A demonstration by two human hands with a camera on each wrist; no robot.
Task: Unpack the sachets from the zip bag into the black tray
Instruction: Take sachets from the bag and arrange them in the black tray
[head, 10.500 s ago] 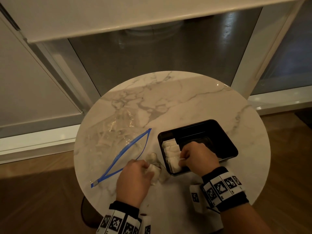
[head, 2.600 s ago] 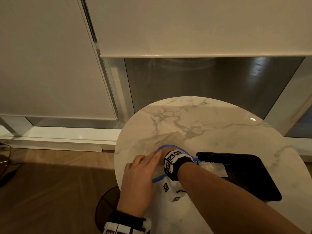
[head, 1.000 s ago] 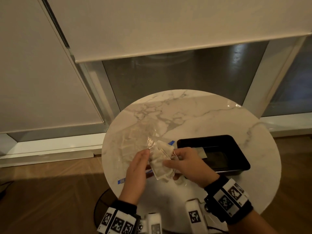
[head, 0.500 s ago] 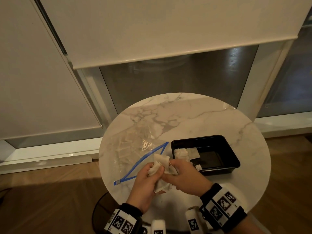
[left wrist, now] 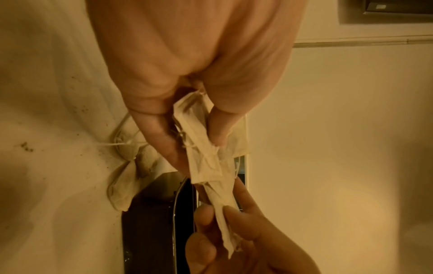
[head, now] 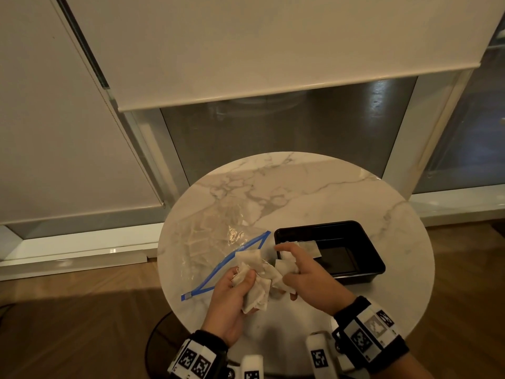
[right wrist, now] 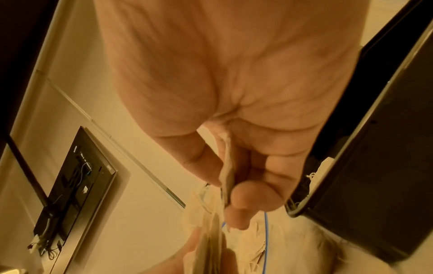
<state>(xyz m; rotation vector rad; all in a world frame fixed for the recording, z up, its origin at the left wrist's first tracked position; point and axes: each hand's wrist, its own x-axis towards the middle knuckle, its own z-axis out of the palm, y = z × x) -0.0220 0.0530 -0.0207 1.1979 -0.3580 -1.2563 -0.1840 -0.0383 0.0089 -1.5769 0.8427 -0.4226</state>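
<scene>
My left hand (head: 240, 280) grips a bunch of pale sachets (head: 255, 285) above the table's near edge. In the left wrist view the thumb and fingers pinch the sachets (left wrist: 199, 140). My right hand (head: 293, 272) pinches one sachet (head: 284, 266) from the bunch, between thumb and curled fingers; the right wrist view shows that sachet (right wrist: 228, 172) edge-on. The clear zip bag (head: 218, 242) with its blue strip lies flat to the left, with more sachets inside. The black tray (head: 366, 242) sits to the right, with a sachet (head: 308, 246) in its near-left corner.
The round marble table (head: 328, 192) stands before a window with a lowered blind. Wooden floor surrounds it. One loose sachet (left wrist: 124, 187) lies on the table beside the tray's edge.
My right hand came out of the zip bag with a bunch of sachets, which my left hand took. The right hand now pulls one sachet off towards the tray.
</scene>
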